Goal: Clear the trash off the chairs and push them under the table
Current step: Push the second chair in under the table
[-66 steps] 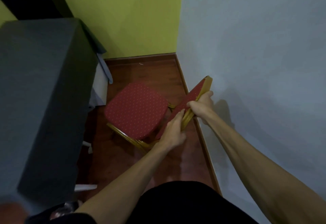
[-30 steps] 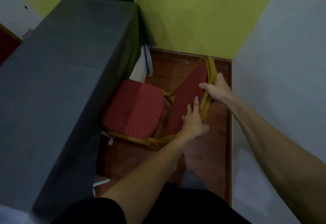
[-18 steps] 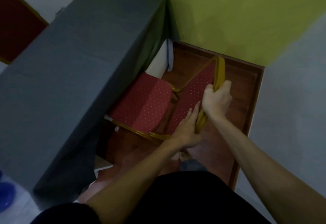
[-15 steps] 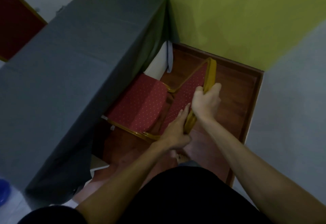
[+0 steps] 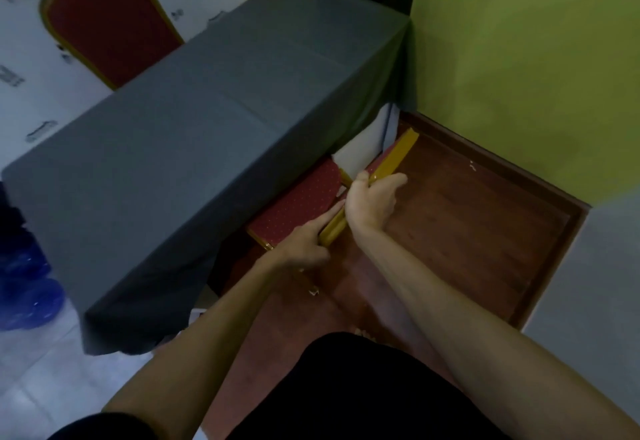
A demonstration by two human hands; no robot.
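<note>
Chair [image 5: 298, 202], red seat partly under grey-clothed table [image 5: 207, 134]; right hand [image 5: 372, 202] clasped its gold backrest edge, left hand [image 5: 304, 240] beside it, fingers flat against backrest.

1. The near chair [image 5: 298, 202] sits partly under the worktop [image 5: 207, 134], at its right side.
2. Both hands rest on its backrest.
3. A second chair [image 5: 104, 23] stands behind the worktop.

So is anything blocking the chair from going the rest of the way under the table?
Nothing visible: the chair seat is already partly under the grey tablecloth, both hands on its backrest. Under the cloth is hidden.
</note>
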